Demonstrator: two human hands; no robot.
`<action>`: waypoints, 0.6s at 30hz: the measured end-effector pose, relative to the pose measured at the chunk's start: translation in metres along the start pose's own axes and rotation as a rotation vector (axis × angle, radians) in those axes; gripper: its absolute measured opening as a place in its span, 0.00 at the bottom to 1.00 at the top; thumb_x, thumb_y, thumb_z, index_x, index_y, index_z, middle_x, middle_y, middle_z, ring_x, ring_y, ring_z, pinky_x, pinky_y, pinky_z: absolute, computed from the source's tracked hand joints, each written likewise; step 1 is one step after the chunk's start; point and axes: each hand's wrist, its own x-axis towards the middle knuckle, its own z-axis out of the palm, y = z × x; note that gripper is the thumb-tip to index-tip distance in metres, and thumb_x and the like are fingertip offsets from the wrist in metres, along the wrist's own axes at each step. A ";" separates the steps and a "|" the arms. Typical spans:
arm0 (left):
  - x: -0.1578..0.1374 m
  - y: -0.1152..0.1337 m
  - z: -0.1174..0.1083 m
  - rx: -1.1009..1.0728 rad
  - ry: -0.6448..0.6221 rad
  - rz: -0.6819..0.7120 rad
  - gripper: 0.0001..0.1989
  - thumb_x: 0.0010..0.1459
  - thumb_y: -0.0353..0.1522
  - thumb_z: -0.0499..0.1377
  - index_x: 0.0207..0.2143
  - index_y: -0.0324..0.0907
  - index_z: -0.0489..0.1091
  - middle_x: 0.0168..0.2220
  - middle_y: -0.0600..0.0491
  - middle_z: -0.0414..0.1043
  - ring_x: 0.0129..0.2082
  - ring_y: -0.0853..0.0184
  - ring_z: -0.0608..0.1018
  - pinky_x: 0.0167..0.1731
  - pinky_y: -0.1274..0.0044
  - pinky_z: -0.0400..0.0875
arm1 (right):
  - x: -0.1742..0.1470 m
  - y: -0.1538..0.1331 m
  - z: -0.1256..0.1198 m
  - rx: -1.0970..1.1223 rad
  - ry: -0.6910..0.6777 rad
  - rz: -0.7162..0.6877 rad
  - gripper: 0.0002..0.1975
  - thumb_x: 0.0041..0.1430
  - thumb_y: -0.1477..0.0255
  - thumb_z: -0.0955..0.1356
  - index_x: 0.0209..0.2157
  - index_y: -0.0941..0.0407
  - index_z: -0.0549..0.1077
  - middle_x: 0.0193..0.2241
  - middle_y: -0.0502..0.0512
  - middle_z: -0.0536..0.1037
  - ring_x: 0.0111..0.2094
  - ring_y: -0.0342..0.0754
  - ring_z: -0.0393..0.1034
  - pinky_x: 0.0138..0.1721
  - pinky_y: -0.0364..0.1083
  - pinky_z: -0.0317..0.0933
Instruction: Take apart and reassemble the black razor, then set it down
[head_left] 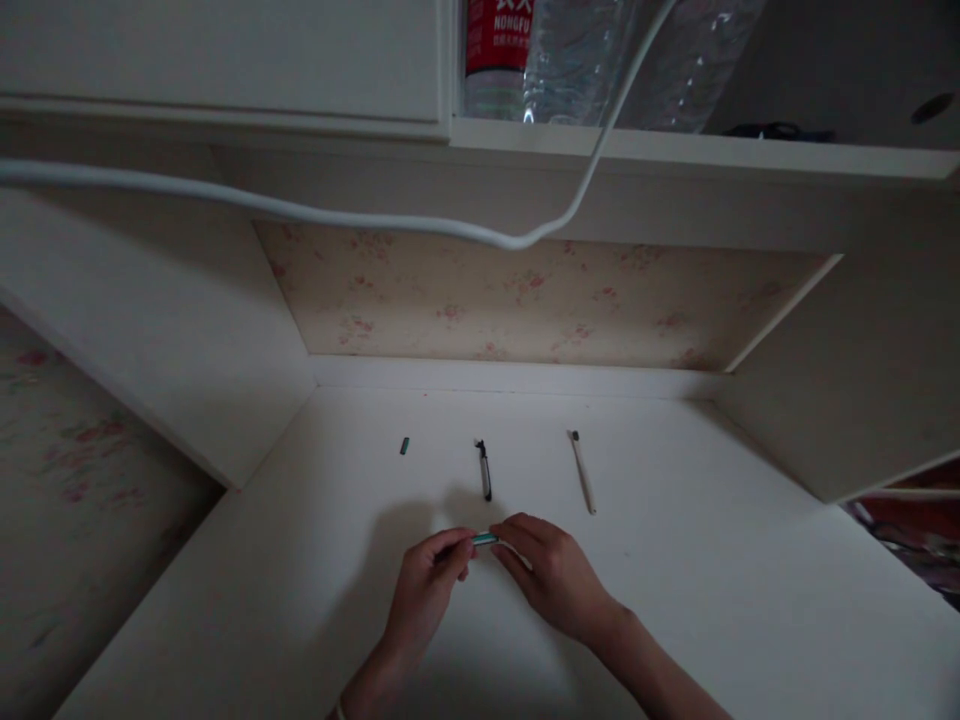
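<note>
My left hand [429, 585] and my right hand [547, 570] meet over the white desk [315, 600], both pinching a thin teal pen [484, 539] held level between the fingertips. Beyond the hands lies a black pen [485, 470], pointing away from me. To its right rests a pale cream pen [582, 472] with a dark tip at its far end. A small teal cap [405, 446] lies alone at the left, apart from everything else.
A floral back panel [525, 295] closes the desk's alcove, with white side walls left and right. A white cable [300, 210] hangs across the view. On the shelf above stand water bottles [525, 55], one with a red label.
</note>
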 end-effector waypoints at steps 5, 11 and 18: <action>0.000 -0.004 0.001 -0.007 -0.037 -0.011 0.15 0.53 0.41 0.60 0.36 0.39 0.76 0.27 0.51 0.72 0.25 0.69 0.68 0.27 0.78 0.62 | -0.002 0.012 0.009 -0.162 -0.030 -0.064 0.10 0.67 0.71 0.61 0.44 0.55 0.72 0.35 0.56 0.75 0.36 0.49 0.70 0.38 0.45 0.62; 0.003 -0.011 0.007 -0.072 -0.078 -0.053 0.17 0.53 0.41 0.60 0.39 0.38 0.75 0.28 0.51 0.71 0.26 0.69 0.68 0.28 0.78 0.62 | -0.010 0.018 0.015 -0.315 -0.042 -0.076 0.10 0.69 0.71 0.59 0.42 0.56 0.70 0.35 0.56 0.74 0.32 0.48 0.69 0.35 0.45 0.62; 0.000 -0.019 -0.001 -0.161 -0.060 -0.137 0.22 0.54 0.46 0.59 0.42 0.37 0.74 0.29 0.49 0.71 0.25 0.70 0.68 0.26 0.78 0.61 | -0.023 0.087 -0.019 -0.248 0.246 0.248 0.16 0.68 0.64 0.57 0.41 0.57 0.73 0.38 0.58 0.76 0.33 0.48 0.72 0.34 0.43 0.63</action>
